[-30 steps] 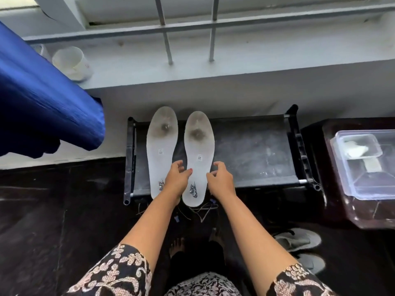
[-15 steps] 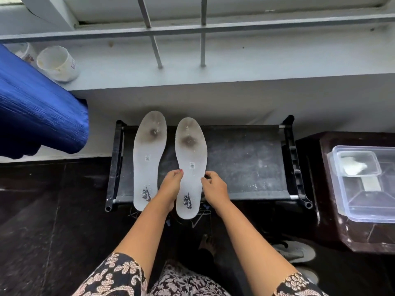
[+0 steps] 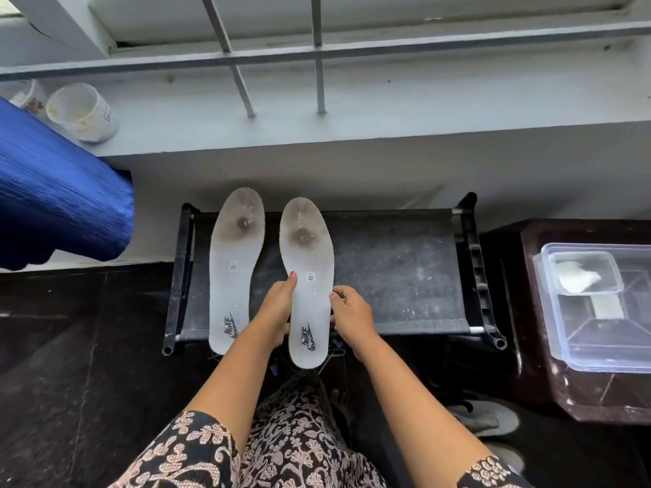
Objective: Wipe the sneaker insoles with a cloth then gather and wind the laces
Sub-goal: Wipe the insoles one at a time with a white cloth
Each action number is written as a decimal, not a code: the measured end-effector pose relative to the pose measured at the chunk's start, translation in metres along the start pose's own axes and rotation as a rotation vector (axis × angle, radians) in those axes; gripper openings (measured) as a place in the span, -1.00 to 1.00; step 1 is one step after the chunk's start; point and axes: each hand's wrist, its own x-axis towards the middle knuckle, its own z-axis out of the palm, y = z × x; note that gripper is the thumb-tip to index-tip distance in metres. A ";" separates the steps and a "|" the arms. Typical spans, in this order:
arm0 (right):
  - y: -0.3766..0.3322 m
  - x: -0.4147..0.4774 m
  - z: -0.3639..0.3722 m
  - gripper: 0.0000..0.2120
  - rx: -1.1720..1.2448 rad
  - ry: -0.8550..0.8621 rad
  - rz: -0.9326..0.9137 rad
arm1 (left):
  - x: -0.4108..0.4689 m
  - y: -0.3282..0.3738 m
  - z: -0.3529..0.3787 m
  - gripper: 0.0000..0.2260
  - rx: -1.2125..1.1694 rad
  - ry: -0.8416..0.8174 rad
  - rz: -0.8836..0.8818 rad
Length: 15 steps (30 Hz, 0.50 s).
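Note:
Two white sneaker insoles with dark worn spots near the toe lie side by side on a black rack [image 3: 398,272]. The left insole [image 3: 234,265] lies untouched. My left hand [image 3: 276,311] grips the left edge of the right insole [image 3: 310,272], thumb along the edge. My right hand [image 3: 352,318] pinches its right edge. The heel of that insole hangs past the rack's front rail. Thin laces [image 3: 331,357] show in the dark just under the heel. No cloth is in my hands.
A clear plastic box [image 3: 599,311] holding something white sits on a dark stand at the right. A blue fabric roll [image 3: 60,206] juts in from the left. Two cups [image 3: 82,112] stand on the window ledge. Grey sandals [image 3: 486,420] lie on the dark floor.
Both hands have slid the right insole a little toward me and now hold its two edges. The camera has tilted slightly, so the rack sits lower in view.

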 end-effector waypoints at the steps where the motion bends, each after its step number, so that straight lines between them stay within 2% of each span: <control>1: 0.000 0.000 -0.002 -0.81 0.004 0.000 0.002 | 0.000 0.001 0.002 -0.69 0.001 -0.008 -0.004; 9: -0.007 0.005 -0.019 -0.79 -0.009 0.001 -0.022 | 0.000 0.016 0.010 -0.56 -0.091 -0.040 0.002; 12: -0.008 0.008 -0.024 -0.80 -0.012 0.005 -0.042 | 0.009 0.018 0.009 -0.41 -0.128 -0.052 -0.011; 15: -0.012 0.009 -0.028 -0.79 0.016 0.013 -0.047 | 0.008 0.025 0.014 -0.46 -0.188 -0.109 -0.010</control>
